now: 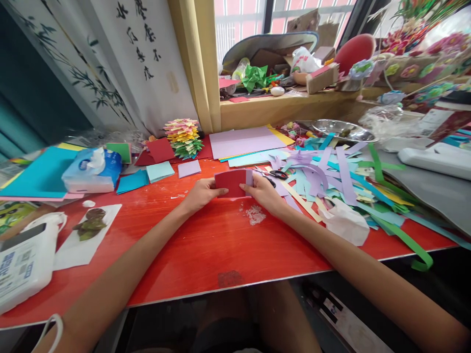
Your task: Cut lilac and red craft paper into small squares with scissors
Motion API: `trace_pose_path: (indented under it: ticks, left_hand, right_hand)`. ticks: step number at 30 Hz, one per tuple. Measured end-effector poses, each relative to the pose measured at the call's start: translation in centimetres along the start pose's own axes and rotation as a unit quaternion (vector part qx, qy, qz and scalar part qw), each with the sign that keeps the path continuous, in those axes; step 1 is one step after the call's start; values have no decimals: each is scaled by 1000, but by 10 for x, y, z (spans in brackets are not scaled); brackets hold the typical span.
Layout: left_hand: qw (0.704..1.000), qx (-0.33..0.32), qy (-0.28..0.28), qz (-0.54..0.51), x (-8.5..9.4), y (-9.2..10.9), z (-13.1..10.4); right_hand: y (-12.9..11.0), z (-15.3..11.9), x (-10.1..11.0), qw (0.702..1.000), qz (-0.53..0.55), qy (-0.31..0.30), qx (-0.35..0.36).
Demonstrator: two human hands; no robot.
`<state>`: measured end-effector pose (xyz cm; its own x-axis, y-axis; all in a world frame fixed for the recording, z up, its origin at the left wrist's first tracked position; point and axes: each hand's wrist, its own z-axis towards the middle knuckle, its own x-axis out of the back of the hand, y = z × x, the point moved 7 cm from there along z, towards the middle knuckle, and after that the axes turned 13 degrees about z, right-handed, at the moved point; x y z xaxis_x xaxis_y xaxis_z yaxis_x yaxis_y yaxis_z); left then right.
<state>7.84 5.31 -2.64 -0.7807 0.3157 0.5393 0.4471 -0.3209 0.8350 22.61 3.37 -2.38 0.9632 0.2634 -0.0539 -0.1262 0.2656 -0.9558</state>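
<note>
Between my two hands, just above the red table, is a dark red paper piece point(231, 183) with a lilac paper point(249, 177) showing behind its right end. My left hand point(203, 192) pinches the left end, thumb on the front. The right end is gripped by my right hand point(259, 190), its thumb also on the red face. Black-handled scissors point(278, 174) lie just beyond my right hand. Small squares of lilac point(189, 168), pale blue point(160, 172) and blue paper point(133, 181) lie to the left, behind my left hand.
Cut paper strips point(344, 171) pile up at the right, beside a crumpled tissue point(346, 221). Large lilac sheets point(245, 142) and a folded-paper stack point(183, 138) stand at the back. A tissue pack point(91, 170) and a white device point(25, 264) are at the left.
</note>
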Motion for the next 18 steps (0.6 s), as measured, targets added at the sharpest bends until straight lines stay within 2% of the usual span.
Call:
trace_pose_path:
  ticks: [3,6,10,18]
  left_hand:
    - [999,8,-15,-49,-2,7,-1]
    - [997,43,-25,-65,-4,8,-5]
    - [991,82,-31,-104,-9,8,-10]
    - [986,95,-46,-129,-23,7,-15]
  right_hand:
    - [-5,-2,-3,997,69,-10,-37]
    - [-10,-5,-6,992,107,-17,-70]
    - [-14,-7,-11,988,119,-28,-94]
    - [-12,-6,-14,985,121,-52,-112]
